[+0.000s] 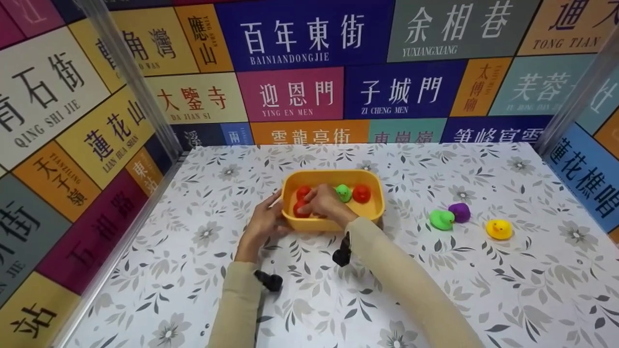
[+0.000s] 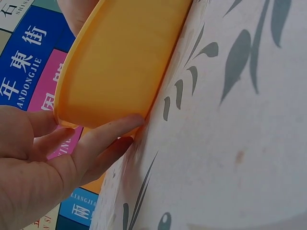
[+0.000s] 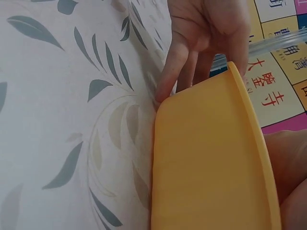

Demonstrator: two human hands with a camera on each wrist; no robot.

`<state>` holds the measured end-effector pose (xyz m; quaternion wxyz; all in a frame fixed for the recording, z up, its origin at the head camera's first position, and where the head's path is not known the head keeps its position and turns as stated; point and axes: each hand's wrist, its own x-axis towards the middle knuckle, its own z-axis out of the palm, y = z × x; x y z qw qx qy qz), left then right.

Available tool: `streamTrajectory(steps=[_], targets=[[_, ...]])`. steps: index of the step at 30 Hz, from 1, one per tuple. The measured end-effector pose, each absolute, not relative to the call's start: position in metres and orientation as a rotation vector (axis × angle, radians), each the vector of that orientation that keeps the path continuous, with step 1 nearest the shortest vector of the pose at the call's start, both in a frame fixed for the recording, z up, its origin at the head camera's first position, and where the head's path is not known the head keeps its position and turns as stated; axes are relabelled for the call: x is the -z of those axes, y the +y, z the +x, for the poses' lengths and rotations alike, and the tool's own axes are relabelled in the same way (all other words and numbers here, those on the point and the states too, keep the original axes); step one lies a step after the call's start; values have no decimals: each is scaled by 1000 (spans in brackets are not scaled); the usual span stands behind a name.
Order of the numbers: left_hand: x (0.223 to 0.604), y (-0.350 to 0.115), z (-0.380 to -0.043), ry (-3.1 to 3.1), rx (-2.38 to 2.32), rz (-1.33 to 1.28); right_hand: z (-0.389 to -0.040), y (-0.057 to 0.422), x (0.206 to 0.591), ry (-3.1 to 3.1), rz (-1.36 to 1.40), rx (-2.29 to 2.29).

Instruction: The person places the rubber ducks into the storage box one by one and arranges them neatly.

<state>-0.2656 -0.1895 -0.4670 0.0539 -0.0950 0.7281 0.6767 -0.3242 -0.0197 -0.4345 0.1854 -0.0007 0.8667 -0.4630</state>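
Observation:
A yellow plastic basin (image 1: 370, 212) stands on the table with red toy ducks and a green toy duck (image 1: 344, 193) inside. My left hand (image 1: 263, 220) touches its left end from outside. In the left wrist view, fairly straight fingers (image 2: 108, 136) lie along the basin's lower wall, with the thumb by the rim. My right hand (image 1: 326, 200) reaches over the near rim into the basin, fingers bent down beside the red duck (image 1: 302, 209) at the left. Its fingertips are partly hidden, so I cannot tell whether they grip a duck. Another red duck (image 1: 361, 194) sits at the basin's right.
Right of the basin, a green duck (image 1: 441, 220) sits against a purple duck (image 1: 459, 212), with a yellow duck (image 1: 499, 229) farther right. A floral cloth (image 1: 193, 290) covers the table. Panels with printed signs (image 1: 295, 94) enclose the back and sides.

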Motion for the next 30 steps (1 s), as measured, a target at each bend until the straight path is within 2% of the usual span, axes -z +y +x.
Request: streamTrajectory(steps=[13,22,30], targets=[[470,-192,-266,2192,-2075,-302,-312,26,412,2343,-192,1377],[470,-192,-266,2213,-2061,-304,-303,80,402,2340,-383,1450],[468,-188,-267,2191,-2043,-329,-291,127,389,2336,-394,1525]])
